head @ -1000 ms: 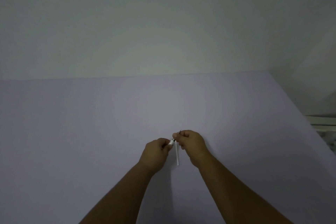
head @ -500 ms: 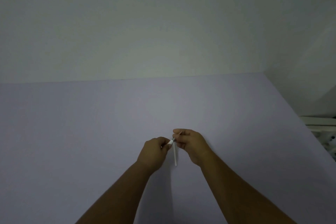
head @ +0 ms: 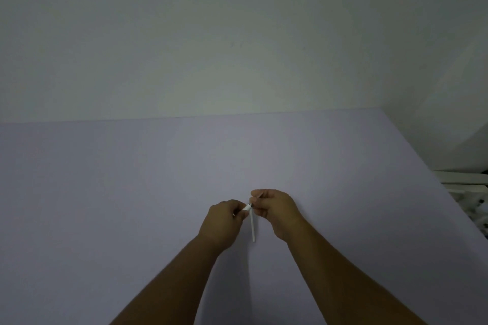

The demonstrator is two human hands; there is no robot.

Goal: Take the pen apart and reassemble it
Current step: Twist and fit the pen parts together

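Both hands meet over the pale lilac table [head: 132, 192]. My left hand [head: 223, 221] is closed around a short white pen part [head: 247, 207] whose end pokes out toward the right. My right hand [head: 276, 210] pinches the top of a thin white tube [head: 253, 227] that hangs down toward me between the two hands. A small dark tip shows between my right fingertips. The two white pieces touch or nearly touch at the fingertips; I cannot tell whether they are joined.
A plain pale wall [head: 237, 34] rises behind the table's far edge. The table's right edge runs diagonally, with a white frame and dark clutter [head: 470, 192] beyond it at the right.
The hands have stayed together with only a slight shift. The thin tube hangs almost as before, a little more upright.
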